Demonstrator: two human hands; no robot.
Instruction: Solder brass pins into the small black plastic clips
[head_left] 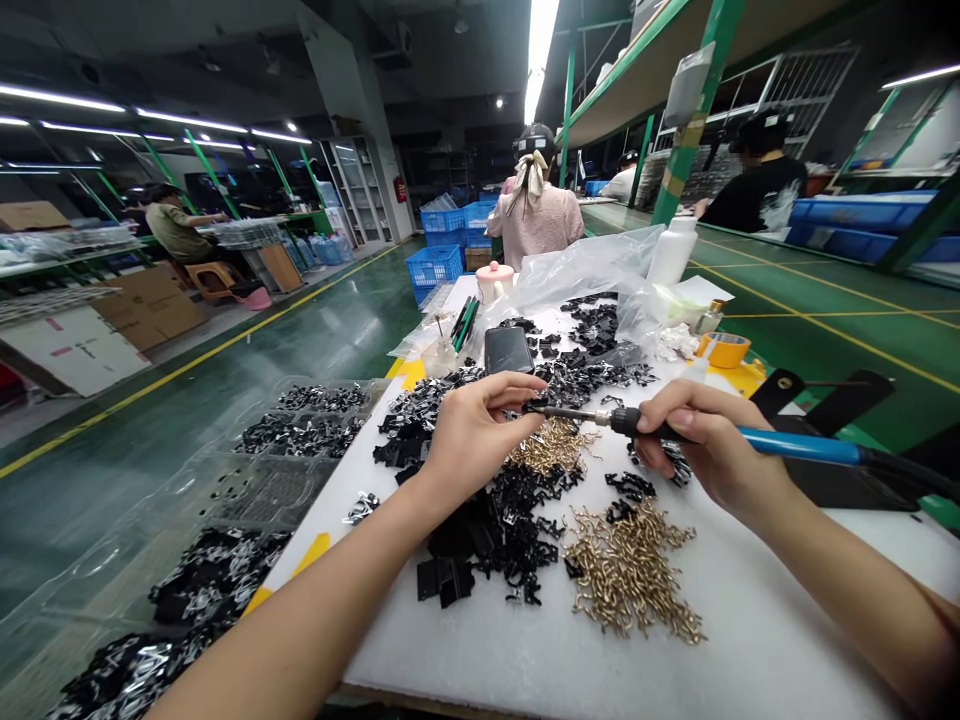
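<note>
My left hand (480,430) pinches a small black part (535,405) between thumb and fingers, above the middle of the white table (465,655). From the right, my right hand (705,435) grips a soldering iron (795,446) with a blue handle and black grip. The iron's metal tip points left and meets the black part, or lies very close to it. Beneath my hands is a pile of brass-coloured bent pins (555,447). A larger pile of the same pins (637,570) lies nearer to me. Small black parts (517,520) are heaped around them.
Clear plastic trays (225,490) with black and metal parts stand left of the table. Farther back are a dark phone-like device (508,350), a lidded pink cup (493,283), a white bottle (673,252) and orange tape (723,350). A black stand (825,400) is at right. Several people sit beyond.
</note>
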